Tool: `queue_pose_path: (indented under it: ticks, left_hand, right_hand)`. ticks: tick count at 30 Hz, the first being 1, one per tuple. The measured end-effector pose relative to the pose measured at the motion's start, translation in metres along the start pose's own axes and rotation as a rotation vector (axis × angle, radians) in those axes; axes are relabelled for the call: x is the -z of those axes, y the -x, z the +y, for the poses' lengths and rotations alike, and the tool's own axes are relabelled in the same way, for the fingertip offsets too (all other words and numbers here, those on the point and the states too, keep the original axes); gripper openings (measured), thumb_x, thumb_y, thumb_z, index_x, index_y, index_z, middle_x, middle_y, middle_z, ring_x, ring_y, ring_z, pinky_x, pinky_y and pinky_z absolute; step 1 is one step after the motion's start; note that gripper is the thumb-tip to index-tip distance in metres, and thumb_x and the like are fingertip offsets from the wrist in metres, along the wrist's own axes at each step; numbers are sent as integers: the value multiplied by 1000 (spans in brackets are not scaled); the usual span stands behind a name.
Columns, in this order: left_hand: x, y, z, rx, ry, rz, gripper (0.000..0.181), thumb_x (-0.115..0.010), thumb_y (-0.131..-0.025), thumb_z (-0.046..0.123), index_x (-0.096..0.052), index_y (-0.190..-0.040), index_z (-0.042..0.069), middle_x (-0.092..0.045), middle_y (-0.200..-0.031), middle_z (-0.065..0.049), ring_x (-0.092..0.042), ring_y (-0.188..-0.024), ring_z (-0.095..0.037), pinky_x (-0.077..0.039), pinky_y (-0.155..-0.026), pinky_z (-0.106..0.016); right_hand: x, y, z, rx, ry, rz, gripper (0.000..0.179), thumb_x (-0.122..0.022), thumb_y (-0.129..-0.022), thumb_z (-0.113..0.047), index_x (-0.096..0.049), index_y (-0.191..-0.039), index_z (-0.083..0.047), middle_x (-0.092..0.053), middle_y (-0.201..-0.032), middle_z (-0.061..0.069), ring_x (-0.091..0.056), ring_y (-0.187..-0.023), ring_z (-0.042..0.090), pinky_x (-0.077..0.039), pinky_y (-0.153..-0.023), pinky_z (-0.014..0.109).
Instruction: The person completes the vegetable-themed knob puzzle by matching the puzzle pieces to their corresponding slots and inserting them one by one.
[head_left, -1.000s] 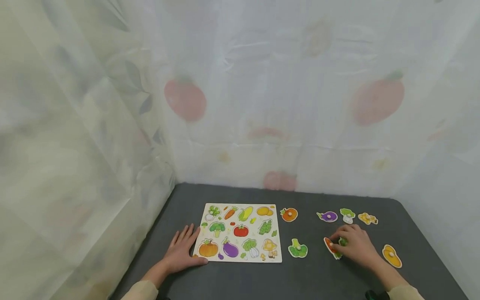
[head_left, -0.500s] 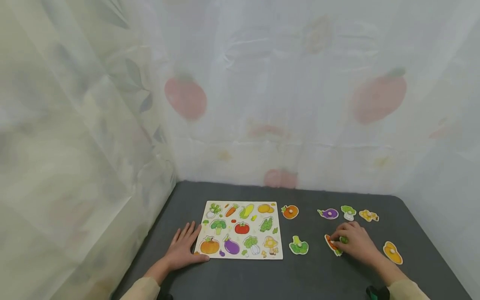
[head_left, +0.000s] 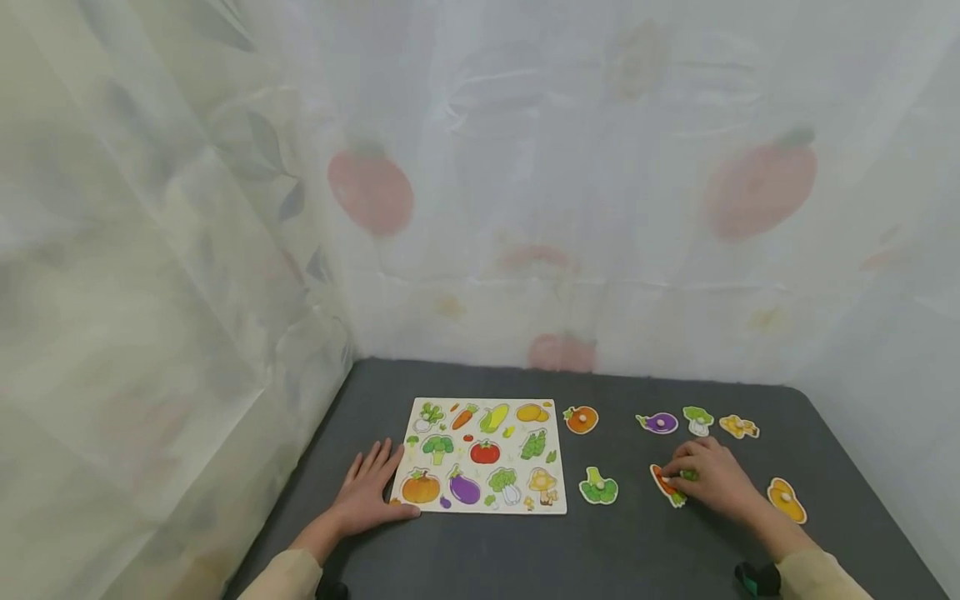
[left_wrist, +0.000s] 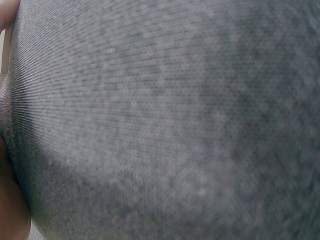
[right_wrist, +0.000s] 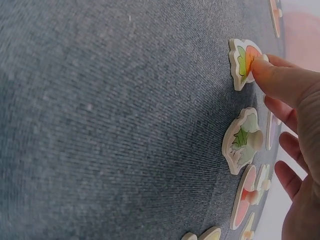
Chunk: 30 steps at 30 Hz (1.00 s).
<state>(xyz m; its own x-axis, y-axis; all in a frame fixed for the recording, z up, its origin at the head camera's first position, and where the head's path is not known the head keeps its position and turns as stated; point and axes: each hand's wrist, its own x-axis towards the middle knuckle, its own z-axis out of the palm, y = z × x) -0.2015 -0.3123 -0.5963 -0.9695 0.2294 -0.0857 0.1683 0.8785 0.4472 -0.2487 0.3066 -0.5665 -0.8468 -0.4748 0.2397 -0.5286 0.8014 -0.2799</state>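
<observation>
My left hand (head_left: 367, 493) rests flat with spread fingers at the left edge of a white vegetable puzzle board (head_left: 517, 507). In the left wrist view only slivers of that hand (left_wrist: 12, 210) show. My right hand (head_left: 712, 479) pinches the knob of a carrot puzzle piece (head_left: 670, 492) between thumb and forefinger, its other fingers loosely bent. The right wrist view shows the carrot piece (right_wrist: 239, 65) at the fingertips, close to the tabletop. A green leafy piece (right_wrist: 239, 142) with a knob lies beside it, largely covered by the hand in the head view.
Right of the board lie a broccoli piece (head_left: 597, 487) and an orange round piece (head_left: 581, 421). Farther right are eggplant (head_left: 657, 423), bok choy (head_left: 698, 421) and mushroom (head_left: 739, 427) pieces, plus a yellow potato-like piece (head_left: 787, 501). Curtains (head_left: 480, 317) enclose the dark table (head_left: 495, 554).
The head view has tipped down slightly, so everything sits a little higher in it. Both hands stay in place, the right still pinching the carrot piece.
</observation>
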Motion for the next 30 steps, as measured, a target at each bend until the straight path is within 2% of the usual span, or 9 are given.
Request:
queue_pose_path:
  ticks: [10,18,22,30]
  left_hand:
    - [1,-2,0,11,-15,-20,119,-70,-78,76,-20,-165,11,-12,-169,-20,-4,-155,-41,0,-120,-63]
    - [-2,-2,-3,15,-16,-17,120,-69,-78,78,-20,-165,13,-11,-169,-18,-4,-156,-40,1,-121,-62]
    - [-1,-1,-2,13,-20,-11,120,-71,-78,77,-21,-165,12,-12,-169,-20,-5,-155,-41,0,-120,-62]
    - [1,0,3,8,-14,-1,119,-72,-78,75,-22,-164,10,-13,-169,-20,-6,-155,-42,0,-120,-63]
  right_hand:
    - [1,-1,0,72,24,32,18,-90,-78,-22,-81,-87,-35,-60,-90,-19,-54,-92,20,-45,-74,48]
    - [-5,-2,-6,-8,-15,43,16,-87,-83,-24,-77,-86,-36,-62,-92,-17,-56,-101,25,-45,-78,50]
    - [-9,-4,-9,-45,-32,78,14,-86,-84,-26,-75,-83,-35,-62,-91,-15,-54,-98,23,-45,-82,48]
    - [-15,-7,-14,-27,-21,135,19,-90,-79,-25,-73,-79,-33,-60,-88,-14,-51,-91,21,-43,-80,48]
